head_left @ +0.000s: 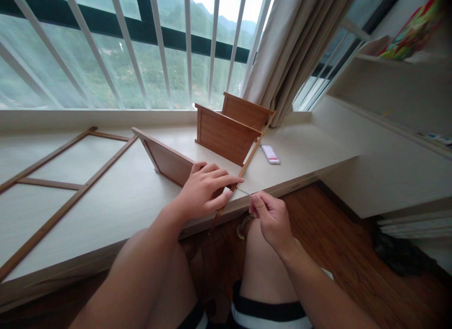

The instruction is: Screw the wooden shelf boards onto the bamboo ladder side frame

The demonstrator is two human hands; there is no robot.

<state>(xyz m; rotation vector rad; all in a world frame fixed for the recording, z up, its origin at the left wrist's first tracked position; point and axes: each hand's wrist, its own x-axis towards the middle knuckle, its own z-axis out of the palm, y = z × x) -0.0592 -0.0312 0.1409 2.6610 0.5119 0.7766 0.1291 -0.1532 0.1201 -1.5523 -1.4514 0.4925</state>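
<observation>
My left hand [208, 190] is closed around the near part of a long narrow wooden strip [252, 152], with thumb and index finger on either side of it. Under that hand is the end of a brown wooden panel [164, 155], partly hidden by my fingers. Pinched in my right hand [271, 217] is a thin metal rod [244, 192]; its far tip meets the strip beside my left fingertips. Two more upright wooden panels, a nearer one [224, 135] and a farther one [247, 110], stand against the same strip.
A ladder-like wooden frame [58, 209] lies at the left on the pale window ledge [116, 206]. A small blurred white-and-pink item [270, 154] rests right of the strip. Behind are window bars [188, 51] and a beige curtain [289, 46]. A black bag [399, 253] sits on the floor.
</observation>
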